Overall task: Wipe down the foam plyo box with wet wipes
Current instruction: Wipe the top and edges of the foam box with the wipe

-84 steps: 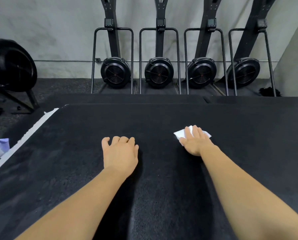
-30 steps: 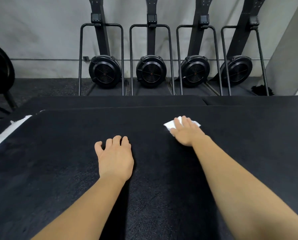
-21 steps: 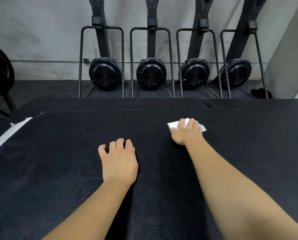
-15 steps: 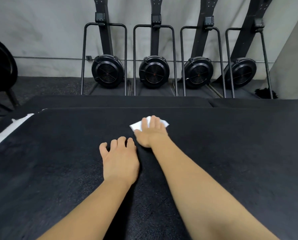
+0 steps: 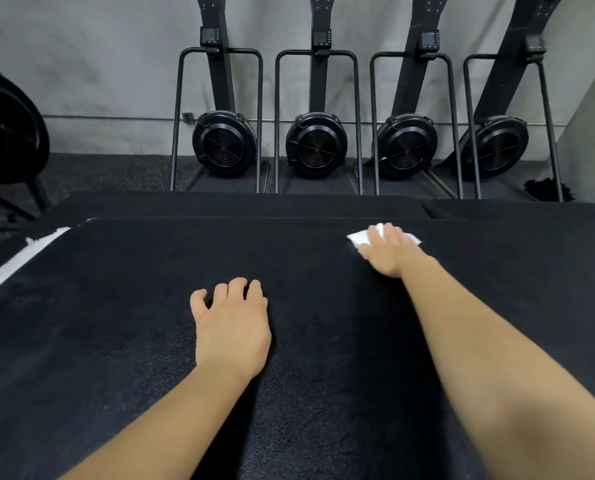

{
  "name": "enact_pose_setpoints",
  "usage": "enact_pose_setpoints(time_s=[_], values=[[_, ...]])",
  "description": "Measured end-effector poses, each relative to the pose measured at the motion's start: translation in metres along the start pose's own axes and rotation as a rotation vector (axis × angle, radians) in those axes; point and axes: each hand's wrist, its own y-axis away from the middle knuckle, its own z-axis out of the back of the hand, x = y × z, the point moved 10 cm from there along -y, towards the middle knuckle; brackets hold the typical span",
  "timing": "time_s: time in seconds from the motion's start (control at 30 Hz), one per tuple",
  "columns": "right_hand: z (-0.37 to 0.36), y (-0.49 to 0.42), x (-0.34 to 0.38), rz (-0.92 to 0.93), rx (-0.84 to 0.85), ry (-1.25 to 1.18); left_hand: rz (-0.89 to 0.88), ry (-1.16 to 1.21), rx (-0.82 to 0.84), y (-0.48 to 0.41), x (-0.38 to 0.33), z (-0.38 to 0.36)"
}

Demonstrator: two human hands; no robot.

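The black foam plyo box (image 5: 116, 323) fills the lower part of the head view, its top face flat in front of me. My right hand (image 5: 388, 252) lies flat on a white wet wipe (image 5: 358, 238) near the box's far edge, right of centre, pressing it onto the surface. The wipe's corners stick out on both sides of the fingers. My left hand (image 5: 232, 327) rests palm down on the box top nearer to me, fingers slightly bent, holding nothing.
Several upright black fan machines (image 5: 315, 143) stand along the grey wall behind the box. A second black box (image 5: 220, 204) lies just beyond the far edge. A white strip (image 5: 15, 261) runs along the left side. A large dark machine (image 5: 2, 133) sits far left.
Half a second ago my right hand and the wipe were close to my left hand; they have slid to the right along the far edge. My left hand has stayed in place.
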Motion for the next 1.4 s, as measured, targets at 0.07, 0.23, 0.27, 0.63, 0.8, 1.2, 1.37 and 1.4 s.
enact_pose_setpoints(time_s=[0.07, 0.23, 0.27, 0.63, 0.8, 1.2, 1.37, 1.4], values=[[-0.001, -0.001, -0.018, -0.072, 0.039, -0.010, 0.000, -0.002, 0.010, 0.000, 0.000, -0.002], [-0.003, 0.000, -0.005, -0.177, 0.028, 0.002, -0.008, -0.003, 0.010, -0.001, 0.000, -0.002], [-0.004, 0.000, 0.009, -0.160, 0.012, 0.024, -0.011, -0.002, 0.011, -0.002, -0.001, -0.002], [-0.029, 0.005, 0.190, 0.338, 0.109, -0.040, -0.022, -0.006, 0.002, -0.002, -0.001, -0.002], [-0.004, -0.027, 0.122, 0.260, -0.011, -0.039, -0.019, -0.015, 0.007, -0.002, -0.001, -0.003], [0.002, -0.033, -0.018, -0.076, 0.033, -0.004, -0.020, -0.024, 0.012, -0.004, -0.002, -0.004], [-0.027, 0.031, 0.040, 0.165, 0.081, 0.027, -0.021, -0.036, 0.038, -0.005, -0.004, -0.005], [-0.032, 0.048, 0.050, 0.202, 0.090, 0.029, -0.019, -0.041, 0.048, -0.005, -0.004, -0.005]])
